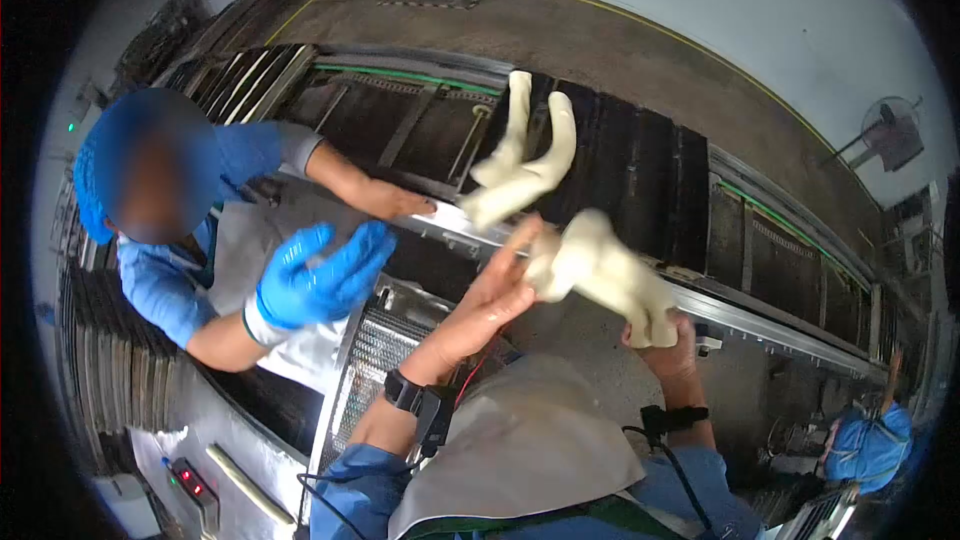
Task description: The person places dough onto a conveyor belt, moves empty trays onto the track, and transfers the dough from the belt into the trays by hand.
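Observation:
A thick, cream-coloured folded rope of what looks like dough point(620, 280) is stretched between my hands above the near edge of the conveyor, partly smeared by motion. My left hand point(495, 295) has the knotted left end between its thumb and fingers. The two lower right ends sit in the curled fingers of my right hand point(668, 343). Just beyond, a second looped dough rope point(530, 155) lies across the conveyor's near rail, its two long ends pointing away from me.
A co-worker at the left has a bare hand point(395, 202) by the rail and a blue-gloved hand point(320, 280) raised near my left arm. Dark conveyor plates point(640, 160) run across. A perforated metal tray point(380, 360), a red-lit display box point(190, 490) and a pale strip point(250, 485) are at lower left.

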A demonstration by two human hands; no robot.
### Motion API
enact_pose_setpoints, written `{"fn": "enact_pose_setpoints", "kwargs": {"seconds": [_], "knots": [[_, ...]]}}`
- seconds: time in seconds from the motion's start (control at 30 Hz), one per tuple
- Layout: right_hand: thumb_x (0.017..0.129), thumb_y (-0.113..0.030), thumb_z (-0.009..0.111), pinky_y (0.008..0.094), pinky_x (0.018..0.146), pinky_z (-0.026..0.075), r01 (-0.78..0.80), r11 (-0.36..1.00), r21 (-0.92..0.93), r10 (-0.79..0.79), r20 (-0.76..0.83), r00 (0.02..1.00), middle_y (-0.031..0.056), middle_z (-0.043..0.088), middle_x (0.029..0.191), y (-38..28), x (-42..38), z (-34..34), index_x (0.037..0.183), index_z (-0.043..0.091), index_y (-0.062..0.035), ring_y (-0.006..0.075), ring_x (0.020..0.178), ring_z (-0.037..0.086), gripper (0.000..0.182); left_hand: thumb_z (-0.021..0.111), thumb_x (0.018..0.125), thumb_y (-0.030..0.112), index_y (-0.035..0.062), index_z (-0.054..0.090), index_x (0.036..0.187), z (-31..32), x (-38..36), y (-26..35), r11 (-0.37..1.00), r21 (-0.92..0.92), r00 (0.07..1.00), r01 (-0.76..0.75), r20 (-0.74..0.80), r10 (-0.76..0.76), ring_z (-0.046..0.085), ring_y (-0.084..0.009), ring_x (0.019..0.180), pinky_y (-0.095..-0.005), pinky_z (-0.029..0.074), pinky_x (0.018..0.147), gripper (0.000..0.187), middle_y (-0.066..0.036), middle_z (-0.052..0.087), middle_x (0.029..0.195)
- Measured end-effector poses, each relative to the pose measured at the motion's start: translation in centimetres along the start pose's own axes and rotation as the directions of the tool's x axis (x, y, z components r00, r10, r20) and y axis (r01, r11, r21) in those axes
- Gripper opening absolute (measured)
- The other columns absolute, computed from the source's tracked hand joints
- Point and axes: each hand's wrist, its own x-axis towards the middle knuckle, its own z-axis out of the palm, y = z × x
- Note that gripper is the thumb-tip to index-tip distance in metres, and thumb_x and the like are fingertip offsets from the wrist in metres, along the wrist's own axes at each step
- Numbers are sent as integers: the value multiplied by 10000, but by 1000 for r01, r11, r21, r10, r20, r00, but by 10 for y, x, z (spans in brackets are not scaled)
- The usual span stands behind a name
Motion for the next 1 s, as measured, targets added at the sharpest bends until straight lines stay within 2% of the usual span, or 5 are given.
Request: {"fn": "enact_pose_setpoints", "kwargs": {"seconds": [0.13,0.33,0.43,0.77,1.0], "knots": [[986,-393,542,447,985,525,93,964,250,-140,178,974,174,598,1259,-13,46,7,1405,464,-29,312,1139,597,560,674,954,489,99,166,1628,-6,14,19,991,-11,991,-135,-5,135,477,-333,1397,-464,341,1176,930,-211,439,1547],[1019,-313,548,493,1138,403,-45,975,220,66,-88,994,260,519,1387,3,103,44,1300,475,-10,353,1282,514,419,631,1015,233,37,376,1544,-69,-93,-54,952,84,893,293,-381,-241,552,-261,1322,-411,387,1149,619,-173,612,1387],[1035,-296,525,487,1084,453,-36,999,-30,34,-55,998,269,528,1371,16,130,21,1304,426,35,382,1222,549,438,619,1014,164,19,426,1511,-66,-156,-72,942,-62,733,331,-612,-298,576,-242,1289,-405,429,1116,552,-153,631,1363],[942,-297,672,386,824,592,100,988,120,-57,-321,945,156,649,1011,-15,226,72,1150,568,-26,289,941,673,357,591,1022,160,36,318,1572,-44,-289,-90,882,-358,308,308,-839,-448,523,-302,1354,-423,387,1142,626,-175,507,1492],[977,-336,538,382,827,572,198,936,291,-120,-267,956,161,666,1032,-3,184,68,1195,597,-20,280,983,674,389,634,995,185,0,458,1470,-42,-282,-82,863,-424,204,274,-851,-484,589,-206,1238,-361,424,1070,540,-111,634,1330]]}}
